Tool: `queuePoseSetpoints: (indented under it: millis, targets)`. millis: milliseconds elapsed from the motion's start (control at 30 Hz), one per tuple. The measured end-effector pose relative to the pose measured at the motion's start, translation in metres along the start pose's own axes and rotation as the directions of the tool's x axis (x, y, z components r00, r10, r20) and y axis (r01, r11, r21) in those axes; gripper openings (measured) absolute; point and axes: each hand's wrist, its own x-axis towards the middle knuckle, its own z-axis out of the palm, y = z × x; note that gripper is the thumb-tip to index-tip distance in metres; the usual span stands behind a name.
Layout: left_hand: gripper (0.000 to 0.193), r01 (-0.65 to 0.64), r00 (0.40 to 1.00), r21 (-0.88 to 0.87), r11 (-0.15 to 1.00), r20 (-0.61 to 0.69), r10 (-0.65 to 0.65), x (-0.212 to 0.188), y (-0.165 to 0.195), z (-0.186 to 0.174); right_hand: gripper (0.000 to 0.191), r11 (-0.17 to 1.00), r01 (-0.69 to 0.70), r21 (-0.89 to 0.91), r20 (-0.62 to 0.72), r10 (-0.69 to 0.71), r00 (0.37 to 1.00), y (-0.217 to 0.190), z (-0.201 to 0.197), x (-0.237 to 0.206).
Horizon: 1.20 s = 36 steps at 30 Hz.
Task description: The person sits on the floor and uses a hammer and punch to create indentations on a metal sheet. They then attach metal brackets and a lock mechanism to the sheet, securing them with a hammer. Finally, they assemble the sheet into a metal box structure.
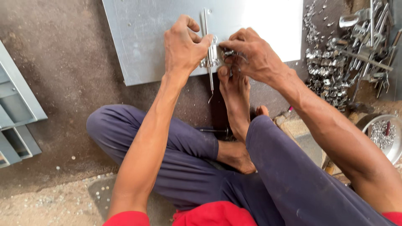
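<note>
A flat grey metal sheet [146, 37] lies on the floor in front of me. A long shiny metal latch bolt [206, 29] with its bracket rests along the sheet's near edge. My left hand [183, 46] grips the bolt and bracket, thumb pressed against them. My right hand [251, 54] pinches a small metal fitting [229, 53] right beside the bracket. My bare foot [235, 90] rests on the sheet's near edge, just under both hands.
A heap of shiny metal fittings and rods [335, 62] lies to the right. A metal bowl [387, 136] of small parts sits at the right edge. Grey metal frames [16, 109] lie at the left. A thin tool [213, 130] lies by my leg.
</note>
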Motion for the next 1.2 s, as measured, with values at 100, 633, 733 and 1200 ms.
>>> queuePoseSetpoints:
  millis: [100,633,733,1200]
  targets:
    - [0.032,-0.034,0.999,0.037,0.999,0.015,0.033,0.015,-0.004,0.007,0.041,0.999,0.026,-0.029,-0.004,-0.027,1.000,0.000,-0.001,0.002]
    - [0.052,-0.044,0.995,0.074,0.996,0.092,0.037,0.032,-0.006,-0.008,0.023,0.982,-0.163,-0.093,-0.269,0.133,0.954,0.010,-0.038,-0.079]
    - [0.077,-0.147,0.969,0.107,0.983,0.214,0.121,0.022,-0.013,-0.021,0.025,0.970,-0.213,-0.115,-0.085,0.204,0.975,0.040,-0.047,-0.168]
    - [0.114,-0.210,0.956,0.332,0.920,0.267,0.122,0.022,-0.015,-0.014,0.025,0.863,-0.469,-0.189,-0.251,0.419,0.873,0.046,-0.011,-0.180]
